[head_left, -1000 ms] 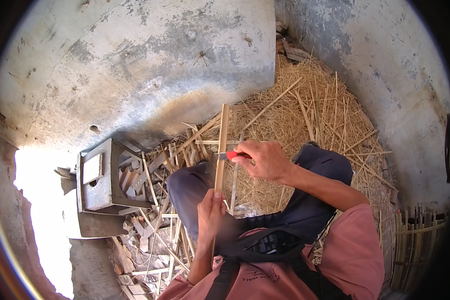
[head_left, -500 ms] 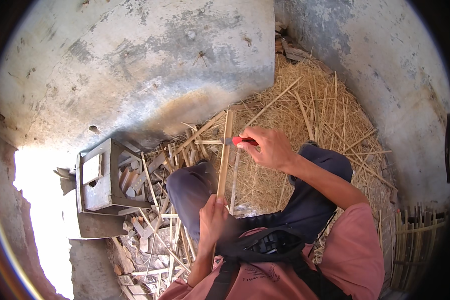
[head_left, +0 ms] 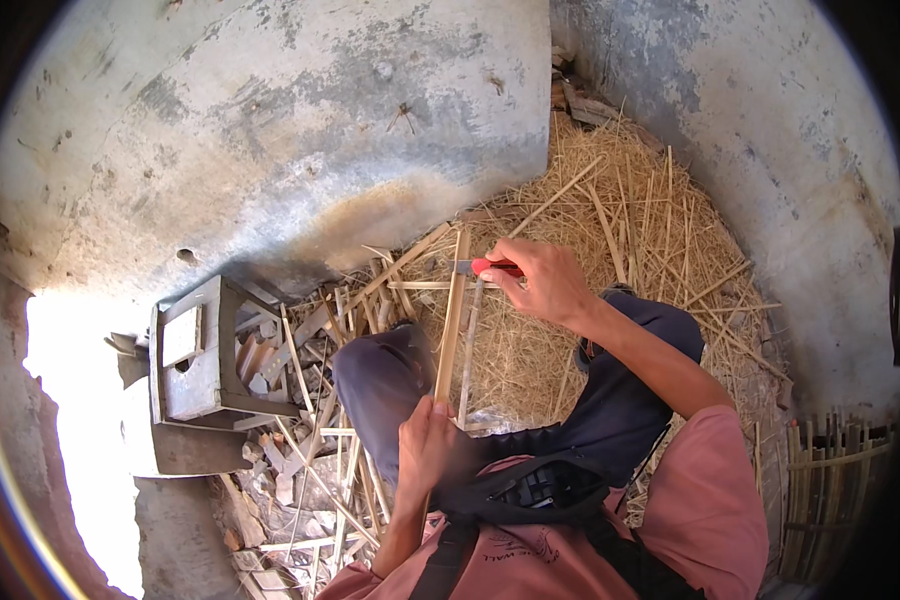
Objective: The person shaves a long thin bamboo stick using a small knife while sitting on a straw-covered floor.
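Observation:
My left hand (head_left: 426,440) is closed around the near end of a long, flat strip of pale wood or bamboo (head_left: 451,335), which slants away from me beside my left knee. In my right hand (head_left: 542,283) is a red-handled knife (head_left: 494,268), gripped by its handle. Its short grey blade points left and lies against the strip near the far end. My fingers hide part of the handle.
Loose straw and shavings (head_left: 550,370) cover the floor ahead and to the right. A wooden box stool (head_left: 195,350) stands at left among scattered sticks and rubble (head_left: 320,490). Stained walls (head_left: 370,110) close in the far side. A slatted bundle (head_left: 835,480) stands at right.
My right hand and the knife have shifted slightly up and to the right, closer to the strip's far end. The left hand keeps its hold in about the same place.

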The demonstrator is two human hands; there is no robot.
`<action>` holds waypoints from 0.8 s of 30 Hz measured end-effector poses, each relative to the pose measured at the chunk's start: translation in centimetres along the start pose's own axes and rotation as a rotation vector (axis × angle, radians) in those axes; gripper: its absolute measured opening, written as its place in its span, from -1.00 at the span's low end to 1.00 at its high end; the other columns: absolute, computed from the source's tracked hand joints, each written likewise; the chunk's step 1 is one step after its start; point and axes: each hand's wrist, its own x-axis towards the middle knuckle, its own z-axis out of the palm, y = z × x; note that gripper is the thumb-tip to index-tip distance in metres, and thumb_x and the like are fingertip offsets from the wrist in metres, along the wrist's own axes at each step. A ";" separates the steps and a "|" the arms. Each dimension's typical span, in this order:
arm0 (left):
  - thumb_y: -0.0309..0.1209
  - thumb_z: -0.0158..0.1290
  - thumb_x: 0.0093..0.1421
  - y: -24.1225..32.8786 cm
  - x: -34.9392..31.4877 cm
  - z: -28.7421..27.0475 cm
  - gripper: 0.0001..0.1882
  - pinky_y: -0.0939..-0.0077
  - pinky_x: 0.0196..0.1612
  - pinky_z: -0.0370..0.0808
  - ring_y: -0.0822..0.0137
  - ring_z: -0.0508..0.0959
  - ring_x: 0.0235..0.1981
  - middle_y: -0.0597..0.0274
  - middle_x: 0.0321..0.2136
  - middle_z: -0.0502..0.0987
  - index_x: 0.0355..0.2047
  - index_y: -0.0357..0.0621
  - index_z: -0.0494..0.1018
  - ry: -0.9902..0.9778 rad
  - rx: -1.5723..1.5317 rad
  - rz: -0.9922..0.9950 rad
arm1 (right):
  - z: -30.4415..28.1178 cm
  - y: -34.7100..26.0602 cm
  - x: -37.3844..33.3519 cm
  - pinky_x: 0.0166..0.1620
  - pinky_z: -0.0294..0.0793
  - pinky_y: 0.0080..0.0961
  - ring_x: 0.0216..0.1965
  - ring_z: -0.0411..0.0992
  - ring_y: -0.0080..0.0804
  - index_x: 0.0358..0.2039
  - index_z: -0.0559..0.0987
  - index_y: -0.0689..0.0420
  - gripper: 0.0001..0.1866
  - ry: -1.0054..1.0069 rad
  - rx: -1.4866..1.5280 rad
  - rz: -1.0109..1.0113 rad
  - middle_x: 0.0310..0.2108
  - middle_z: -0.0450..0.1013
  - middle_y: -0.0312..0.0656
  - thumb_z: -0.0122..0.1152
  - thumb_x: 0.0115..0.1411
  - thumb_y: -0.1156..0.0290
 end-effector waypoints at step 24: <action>-0.27 -0.11 0.60 -0.2 -1.4 -1.0 -0.64 0.48 -0.50 0.29 0.55 0.37 -0.58 0.36 -0.64 0.38 -0.31 -0.22 0.47 -0.020 -0.002 -0.037 | -1.1 2.5 2.3 -0.44 0.44 -0.35 -0.50 0.54 -0.40 -0.20 0.64 0.05 -0.73 0.152 -0.057 0.220 -0.43 0.64 -0.28 0.35 0.42 0.10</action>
